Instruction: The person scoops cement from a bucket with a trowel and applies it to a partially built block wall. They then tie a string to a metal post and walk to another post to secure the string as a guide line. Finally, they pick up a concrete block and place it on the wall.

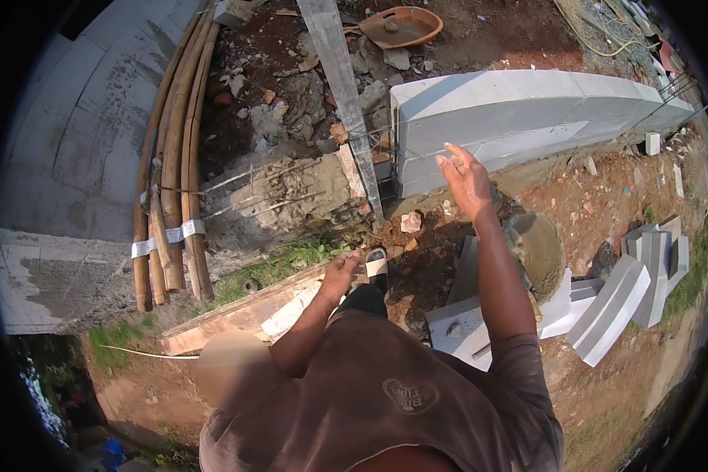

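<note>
My right hand [467, 182] is raised in front of the low wall of grey-white blocks [519, 118], thumb and fingers apart with nothing between them. Whether the fingertips touch the wall's face I cannot tell. Beside my right forearm sits a round container of wet grey mortar [540, 250]. Closer to my body is my left hand [343, 273], its fingers curled in; anything inside them is hidden. One sandalled foot [377, 266] shows just beyond it. An upright timber post [340, 86] stands at the wall's near end.
Bamboo poles [179, 149] tied together lean at the left against a block wall [79, 102]. Rubble and rods [291, 189] lie ahead. Loose pale blocks [612, 311] are stacked at the right, a plank [236, 318] lies at left, and an orange basin [405, 27] sits far off.
</note>
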The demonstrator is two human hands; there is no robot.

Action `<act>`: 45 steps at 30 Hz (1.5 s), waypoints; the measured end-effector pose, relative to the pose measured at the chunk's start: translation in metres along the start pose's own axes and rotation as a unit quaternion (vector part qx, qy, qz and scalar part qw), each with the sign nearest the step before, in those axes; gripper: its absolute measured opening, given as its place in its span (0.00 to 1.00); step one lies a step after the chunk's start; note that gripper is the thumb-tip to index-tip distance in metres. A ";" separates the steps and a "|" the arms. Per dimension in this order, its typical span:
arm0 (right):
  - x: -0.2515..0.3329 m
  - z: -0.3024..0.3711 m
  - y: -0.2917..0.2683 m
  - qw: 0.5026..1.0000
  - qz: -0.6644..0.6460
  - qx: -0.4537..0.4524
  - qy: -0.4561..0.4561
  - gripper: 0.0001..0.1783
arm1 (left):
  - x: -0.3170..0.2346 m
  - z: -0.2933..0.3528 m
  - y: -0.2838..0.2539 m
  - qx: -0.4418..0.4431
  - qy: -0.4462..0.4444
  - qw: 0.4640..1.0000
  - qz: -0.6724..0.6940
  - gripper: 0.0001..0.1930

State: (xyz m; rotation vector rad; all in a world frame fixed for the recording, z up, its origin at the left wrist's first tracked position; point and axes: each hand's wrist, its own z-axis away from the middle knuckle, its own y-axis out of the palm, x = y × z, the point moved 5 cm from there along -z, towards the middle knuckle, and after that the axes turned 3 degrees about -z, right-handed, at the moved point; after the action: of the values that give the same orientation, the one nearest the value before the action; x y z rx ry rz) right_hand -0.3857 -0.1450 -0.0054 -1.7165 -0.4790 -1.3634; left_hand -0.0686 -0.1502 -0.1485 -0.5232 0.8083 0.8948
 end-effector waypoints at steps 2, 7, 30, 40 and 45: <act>0.024 -0.058 0.016 0.996 0.068 0.032 -0.053 0.26 | -0.042 -0.004 0.004 0.061 0.044 0.996 -0.038 0.19; 0.048 -0.145 0.060 0.969 0.221 0.102 -0.049 0.28 | -0.101 -0.025 0.002 0.147 0.140 0.958 -0.202 0.19; 0.069 -0.153 0.077 0.945 0.199 0.249 -0.077 0.18 | -0.172 -0.118 0.087 0.027 0.043 0.983 0.174 0.27; 0.039 -0.166 0.064 0.928 0.256 0.199 -0.187 0.16 | -0.182 -0.122 0.087 -0.009 0.119 0.956 0.269 0.26; 0.024 -0.172 0.073 0.875 0.296 0.284 -0.256 0.15 | -0.175 -0.126 0.088 -0.060 0.127 0.944 0.298 0.24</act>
State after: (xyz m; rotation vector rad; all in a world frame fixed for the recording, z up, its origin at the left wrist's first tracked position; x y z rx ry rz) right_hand -0.4250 -0.3288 -0.0071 -1.5145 -0.5170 -0.2681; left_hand -0.2575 -0.2741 -0.0913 -0.5138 1.1849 1.4602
